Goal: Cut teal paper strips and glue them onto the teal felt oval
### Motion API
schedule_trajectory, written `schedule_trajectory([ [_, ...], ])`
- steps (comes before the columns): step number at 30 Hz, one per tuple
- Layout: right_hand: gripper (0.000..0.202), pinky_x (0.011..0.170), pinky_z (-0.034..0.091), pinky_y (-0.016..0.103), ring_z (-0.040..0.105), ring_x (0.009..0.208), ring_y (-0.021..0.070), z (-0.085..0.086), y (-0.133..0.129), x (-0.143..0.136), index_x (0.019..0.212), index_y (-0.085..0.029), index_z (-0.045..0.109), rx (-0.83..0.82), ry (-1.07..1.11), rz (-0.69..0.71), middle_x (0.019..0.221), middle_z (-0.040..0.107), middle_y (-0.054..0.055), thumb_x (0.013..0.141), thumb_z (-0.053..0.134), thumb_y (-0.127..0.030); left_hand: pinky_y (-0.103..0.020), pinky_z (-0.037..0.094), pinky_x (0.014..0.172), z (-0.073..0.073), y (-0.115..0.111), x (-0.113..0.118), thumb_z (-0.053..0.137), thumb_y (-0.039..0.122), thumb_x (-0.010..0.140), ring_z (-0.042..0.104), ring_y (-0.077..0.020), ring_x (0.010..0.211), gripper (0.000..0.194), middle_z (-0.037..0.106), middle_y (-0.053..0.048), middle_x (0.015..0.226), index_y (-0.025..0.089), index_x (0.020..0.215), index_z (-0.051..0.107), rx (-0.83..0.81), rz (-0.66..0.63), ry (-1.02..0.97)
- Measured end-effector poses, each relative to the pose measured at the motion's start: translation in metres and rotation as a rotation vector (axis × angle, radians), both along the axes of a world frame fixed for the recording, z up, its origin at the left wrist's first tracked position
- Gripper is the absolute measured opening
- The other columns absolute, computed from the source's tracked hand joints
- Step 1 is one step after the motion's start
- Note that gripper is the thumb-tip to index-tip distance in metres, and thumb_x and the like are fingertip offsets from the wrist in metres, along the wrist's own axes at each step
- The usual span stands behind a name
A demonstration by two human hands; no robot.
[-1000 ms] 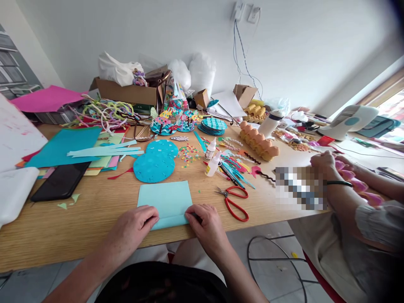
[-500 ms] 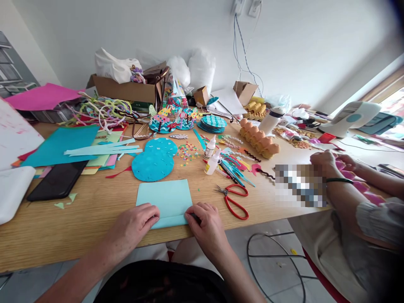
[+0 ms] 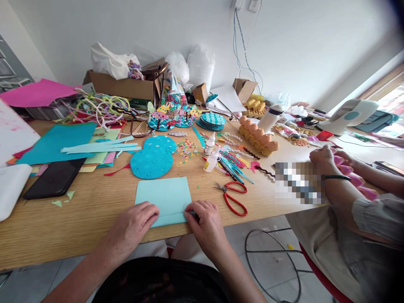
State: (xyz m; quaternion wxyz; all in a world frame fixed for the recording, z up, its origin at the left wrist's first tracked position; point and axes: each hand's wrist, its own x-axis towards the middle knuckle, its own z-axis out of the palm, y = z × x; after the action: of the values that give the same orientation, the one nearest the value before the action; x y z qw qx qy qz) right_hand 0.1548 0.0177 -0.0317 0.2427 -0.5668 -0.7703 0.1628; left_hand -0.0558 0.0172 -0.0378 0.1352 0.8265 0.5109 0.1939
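Note:
A sheet of light turquoise paper (image 3: pixel 164 194) lies at the table's front edge, with a narrow strip folded up along its near side. My left hand (image 3: pixel 137 221) pinches the left end of that fold between thumb and fingers. At the right end, my right hand (image 3: pixel 203 219) does the same, its fingers curled. Right of the paper lie red-handled scissors (image 3: pixel 235 198), blades apart. Beyond the sheet are two overlapping blue paper discs (image 3: pixel 152 163). Two small glue bottles (image 3: pixel 211 161) stand behind and to the right, beside scattered confetti (image 3: pixel 189 150).
A black phone (image 3: pixel 53 179) and coloured paper sheets (image 3: pixel 58 143) lie on the left. An egg carton strip (image 3: pixel 259 136) rests at the right. Another person's hands (image 3: pixel 325 162) hold a pink piece there. Boxes (image 3: pixel 126 87) and bags line the wall.
The camera view has shifted slightly. Both of my hands keep nearly the same grip on the folded edge, and the paper lies as before.

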Motion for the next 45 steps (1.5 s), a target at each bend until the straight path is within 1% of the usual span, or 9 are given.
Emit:
schedule_trajectory([
  [7, 0.008, 0.073, 0.029, 0.027, 0.052, 0.073, 0.0143, -0.0018, -0.0002, 0.0003, 0.074, -0.021, 0.060, 0.023, 0.011, 0.002, 0.072, 0.061, -0.001, 0.080, 0.056, -0.018, -0.024, 0.040, 0.060, -0.0015, -0.0006, -0.0006, 0.038, 0.023, 0.086, 0.057, -0.0150, 0.066, 0.021, 0.059, 0.000, 0.070, 0.021, 0.076, 0.057, 0.023, -0.003, -0.016],
  [15, 0.006, 0.074, 0.029, 0.028, 0.053, 0.075, 0.0157, -0.0006, -0.0002, -0.0006, 0.074, -0.021, 0.060, -0.008, 0.021, -0.005, 0.073, 0.062, -0.001, 0.079, 0.058, -0.017, -0.025, 0.041, 0.061, -0.0012, -0.0014, 0.0000, 0.040, 0.023, 0.085, 0.057, -0.0157, 0.067, 0.019, 0.059, 0.000, 0.071, 0.020, 0.076, 0.057, 0.014, 0.015, 0.009],
  [23, 0.008, 0.073, 0.029, 0.028, 0.053, 0.075, 0.0158, -0.0007, 0.0002, -0.0002, 0.075, -0.021, 0.060, -0.004, 0.023, -0.002, 0.074, 0.063, 0.000, 0.080, 0.056, -0.016, -0.025, 0.041, 0.060, 0.0015, -0.0009, 0.0008, 0.039, 0.022, 0.085, 0.057, -0.0154, 0.066, 0.019, 0.059, 0.000, 0.071, 0.021, 0.075, 0.056, 0.002, 0.007, 0.000],
  [33, 0.006, 0.074, 0.029, 0.029, 0.053, 0.077, 0.0164, -0.0032, -0.0006, 0.0004, 0.077, -0.021, 0.060, -0.007, 0.037, 0.008, 0.076, 0.063, 0.000, 0.080, 0.057, -0.016, -0.025, 0.041, 0.062, -0.0044, -0.0013, 0.0000, 0.040, 0.021, 0.085, 0.056, -0.0154, 0.068, 0.018, 0.058, 0.000, 0.072, 0.020, 0.077, 0.056, 0.029, 0.014, 0.015],
  [38, 0.006, 0.074, 0.029, 0.029, 0.053, 0.077, 0.0161, -0.0015, -0.0008, -0.0001, 0.077, -0.020, 0.061, -0.027, 0.017, 0.002, 0.076, 0.063, 0.000, 0.079, 0.057, -0.015, -0.026, 0.040, 0.062, -0.0070, -0.0019, -0.0006, 0.040, 0.019, 0.086, 0.056, -0.0161, 0.068, 0.017, 0.057, 0.000, 0.073, 0.019, 0.079, 0.056, 0.049, -0.004, 0.025],
  [45, 0.005, 0.074, 0.029, 0.028, 0.052, 0.079, 0.0161, -0.0010, -0.0024, -0.0001, 0.080, -0.020, 0.061, -0.023, -0.003, -0.014, 0.079, 0.063, 0.000, 0.079, 0.058, -0.016, -0.025, 0.040, 0.061, -0.0071, -0.0022, -0.0003, 0.042, 0.017, 0.086, 0.056, -0.0152, 0.067, 0.016, 0.056, 0.001, 0.072, 0.019, 0.078, 0.055, 0.095, -0.018, 0.038],
])
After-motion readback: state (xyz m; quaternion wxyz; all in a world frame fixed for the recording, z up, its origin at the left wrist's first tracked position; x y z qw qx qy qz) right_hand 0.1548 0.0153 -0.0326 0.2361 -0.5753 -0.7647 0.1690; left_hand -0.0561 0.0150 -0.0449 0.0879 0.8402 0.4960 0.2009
